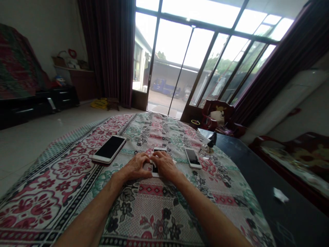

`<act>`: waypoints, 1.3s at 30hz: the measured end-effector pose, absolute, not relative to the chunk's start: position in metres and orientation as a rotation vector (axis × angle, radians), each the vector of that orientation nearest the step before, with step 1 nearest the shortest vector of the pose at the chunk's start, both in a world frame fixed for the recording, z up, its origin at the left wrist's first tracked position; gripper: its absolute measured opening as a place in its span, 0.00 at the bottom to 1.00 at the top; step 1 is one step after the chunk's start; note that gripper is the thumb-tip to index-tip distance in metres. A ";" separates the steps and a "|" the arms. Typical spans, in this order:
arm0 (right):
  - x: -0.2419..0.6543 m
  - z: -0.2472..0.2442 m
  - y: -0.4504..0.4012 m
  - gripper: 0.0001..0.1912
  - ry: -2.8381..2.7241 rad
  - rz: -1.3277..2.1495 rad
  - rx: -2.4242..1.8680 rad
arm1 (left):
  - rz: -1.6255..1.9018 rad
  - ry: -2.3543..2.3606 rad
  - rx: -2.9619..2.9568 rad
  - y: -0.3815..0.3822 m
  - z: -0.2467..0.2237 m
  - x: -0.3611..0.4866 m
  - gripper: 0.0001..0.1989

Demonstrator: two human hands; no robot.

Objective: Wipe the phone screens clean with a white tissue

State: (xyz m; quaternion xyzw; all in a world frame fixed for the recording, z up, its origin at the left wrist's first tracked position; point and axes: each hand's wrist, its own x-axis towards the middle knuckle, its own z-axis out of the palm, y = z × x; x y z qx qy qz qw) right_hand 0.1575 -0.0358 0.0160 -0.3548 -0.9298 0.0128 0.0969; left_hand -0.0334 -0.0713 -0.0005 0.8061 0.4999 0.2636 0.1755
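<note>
A white smartphone [155, 173] with a dark screen lies on the patterned tablecloth in front of me, partly covered by both hands. My left hand [138, 166] grips its left edge, with the thumb at the lower left corner. Bent over the screen, the fingers of my right hand [164, 164] press down on a white tissue [174, 161], which mostly hides beneath them. Another white smartphone [193, 158] lies face up to the right. On the left rests a larger white phone [109, 149], also with a dark screen.
The tablecloth [159, 223] covers a rounded table. A small dark figure on a clear stand [211, 142] is at the right edge. Beyond lies a dark tabletop [254, 171] with a crumpled white tissue [280, 195]. A wooden chair [218, 111] stands near the glass doors.
</note>
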 end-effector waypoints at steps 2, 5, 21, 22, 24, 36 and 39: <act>0.160 0.018 -0.045 0.20 -2.763 0.055 -1.023 | 0.774 1.391 2.257 -0.072 0.000 -0.035 0.17; 0.164 0.022 -0.059 0.19 -2.772 0.068 -0.970 | 0.820 1.354 2.205 -0.071 -0.002 -0.039 0.13; 0.181 0.021 -0.088 0.14 -2.819 0.126 -0.771 | 0.837 1.326 2.339 -0.060 -0.016 -0.038 0.33; 0.183 0.020 -0.088 0.13 -2.822 0.129 -0.759 | 0.831 1.329 2.350 -0.059 -0.016 -0.038 0.32; 0.187 0.019 -0.089 0.13 -2.822 0.140 -0.733 | 0.816 1.348 2.367 -0.059 -0.017 -0.036 0.32; 0.222 0.019 -0.092 0.19 -2.707 0.261 -0.775 | 0.779 1.369 2.395 -0.059 -0.017 -0.035 0.33; 0.232 0.018 -0.088 0.21 -2.667 0.280 -0.813 | 0.779 1.361 2.392 -0.059 -0.018 -0.035 0.33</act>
